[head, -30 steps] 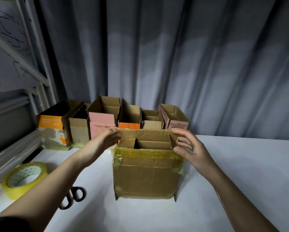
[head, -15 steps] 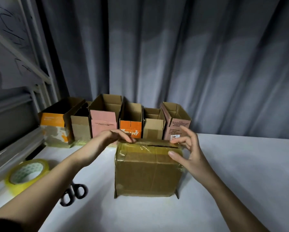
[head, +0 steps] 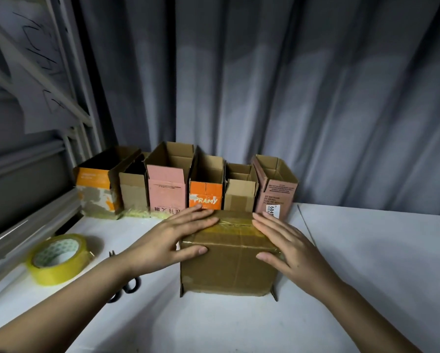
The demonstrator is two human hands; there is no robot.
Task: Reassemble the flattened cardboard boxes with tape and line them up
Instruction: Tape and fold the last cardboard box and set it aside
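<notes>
A white table is seen before a grey curtain, with six open cartons lined up along its back edge. Nearer the front, a taped brown box is pressed flat-fingered by the left hand and right hand. A yellow tape roll and black scissors are left beside it.
</notes>
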